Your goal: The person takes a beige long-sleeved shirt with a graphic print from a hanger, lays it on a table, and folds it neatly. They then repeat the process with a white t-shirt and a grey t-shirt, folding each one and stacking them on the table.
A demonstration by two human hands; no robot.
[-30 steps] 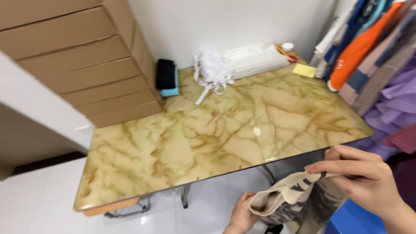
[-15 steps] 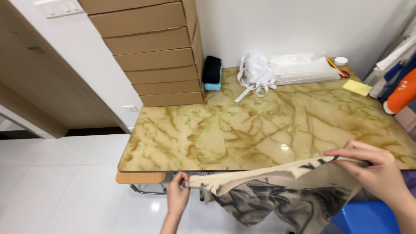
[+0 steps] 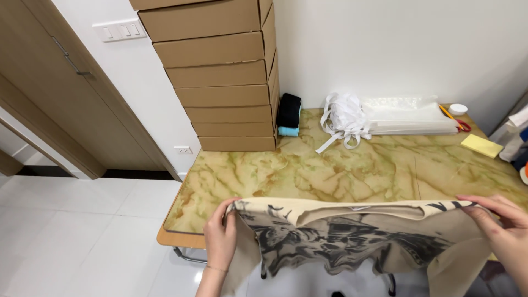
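Cream fabric is what I see pinched in my left hand point(image 3: 221, 237) and right hand point(image 3: 503, 228): a printed shirt point(image 3: 352, 234) stretched between them at the marbled counter point(image 3: 341, 170) near edge. Cardboard boxes point(image 3: 225, 82) and white straps point(image 3: 344, 118) sit at the back.

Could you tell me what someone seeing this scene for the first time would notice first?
Most likely the cream garment with a dark grey print, stretched wide along the near edge of the marble-patterned table between the left hand and the right hand. Next comes the tall stack of brown cardboard boxes at the table's far left corner against the wall. A tangle of white straps lies at the back beside it.
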